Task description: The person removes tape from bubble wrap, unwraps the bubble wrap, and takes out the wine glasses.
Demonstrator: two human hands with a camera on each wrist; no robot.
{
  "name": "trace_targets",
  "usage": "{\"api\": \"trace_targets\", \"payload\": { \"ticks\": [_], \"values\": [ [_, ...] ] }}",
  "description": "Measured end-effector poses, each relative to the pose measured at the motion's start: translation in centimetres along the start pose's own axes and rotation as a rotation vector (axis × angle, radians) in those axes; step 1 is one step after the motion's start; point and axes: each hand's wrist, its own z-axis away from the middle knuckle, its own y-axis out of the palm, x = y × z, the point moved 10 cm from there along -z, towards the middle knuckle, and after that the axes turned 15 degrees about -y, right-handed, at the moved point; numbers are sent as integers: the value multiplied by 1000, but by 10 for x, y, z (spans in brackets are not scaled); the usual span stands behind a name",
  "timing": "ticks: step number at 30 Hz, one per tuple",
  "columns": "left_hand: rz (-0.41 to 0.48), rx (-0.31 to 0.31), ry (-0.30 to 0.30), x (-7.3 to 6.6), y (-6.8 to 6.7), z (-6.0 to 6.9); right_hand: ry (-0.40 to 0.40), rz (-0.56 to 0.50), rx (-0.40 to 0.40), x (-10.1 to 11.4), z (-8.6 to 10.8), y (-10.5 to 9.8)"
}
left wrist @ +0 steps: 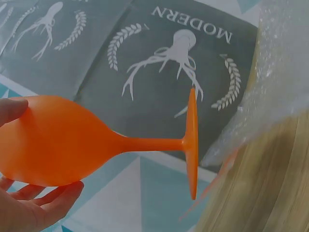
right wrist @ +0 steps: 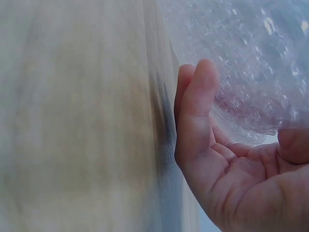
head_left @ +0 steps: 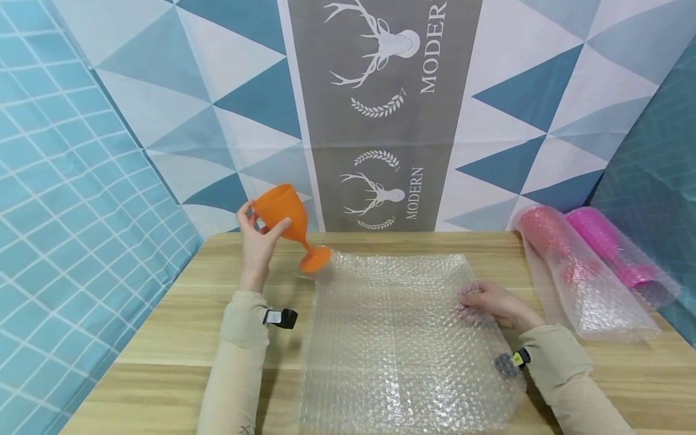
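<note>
The orange cup [head_left: 284, 214] tilts in my left grip [head_left: 258, 238], held round its bowl. Rightward of that, my right grip [head_left: 493, 303] pinches the side of the bubble wrap [head_left: 388, 338]. Should my left hold loosen, the cup could slip onto the desk [head_left: 163, 362].

smooth plastic goblet [head_left: 284, 212], glossy bubble wrap [head_left: 388, 344]
</note>
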Motion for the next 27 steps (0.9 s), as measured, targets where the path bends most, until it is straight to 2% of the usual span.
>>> {"api": "trace_targets", "payload": {
  "ticks": [7,15,20,27],
  "values": [
    [-25,-55,-5,3,-14,-6,8,-14,-7,-1,1,0],
    [-28,-86,-8,5,-31,-10,13,-7,-17,0,0,1],
    [-30,-124,-34,6,-44,-12,13,-14,-27,1,0,1],
    [-41,-147,-40,3,-53,-16,2,-9,-23,1,0,1]
  ]
}}
